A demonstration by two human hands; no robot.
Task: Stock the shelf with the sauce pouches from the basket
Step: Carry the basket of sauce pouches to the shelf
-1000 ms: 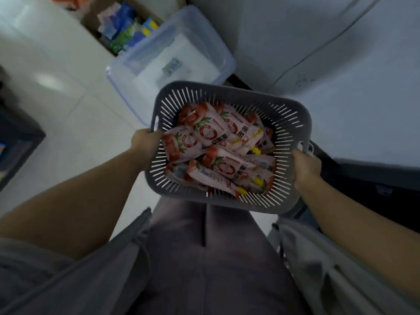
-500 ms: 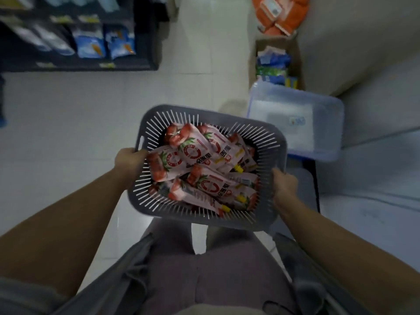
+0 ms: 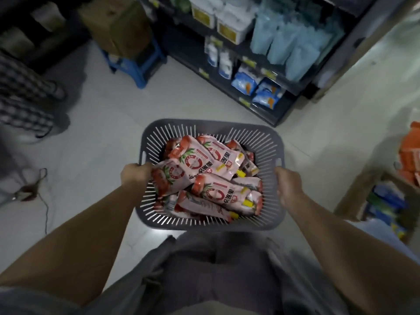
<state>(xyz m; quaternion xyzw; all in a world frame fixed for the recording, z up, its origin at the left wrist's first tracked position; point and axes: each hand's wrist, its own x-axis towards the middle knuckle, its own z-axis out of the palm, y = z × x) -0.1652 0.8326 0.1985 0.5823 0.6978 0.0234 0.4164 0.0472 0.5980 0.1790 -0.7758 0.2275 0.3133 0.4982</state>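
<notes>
We are gripping the basket by its sides, left hand and right hand both curled over its rim, pouches heaped inside. With the shelf beyond the basket, we are aiming to hold it level.

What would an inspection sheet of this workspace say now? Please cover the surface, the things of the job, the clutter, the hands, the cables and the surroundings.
Surface: pale tiled floor; no table seen.
Job's things: grey slotted basket filled with red and white sauce pouches; dark shelf ahead holds blue and white packets.
Clutter: blue stool bearing a cardboard box; open carton at right.
Grippers: left hand grips the basket's left rim; right hand grips its right rim.
Cables: thin cord lying on the floor at left.
Surroundings: checked object at far left, too blurred to name; orange packets at right edge.
</notes>
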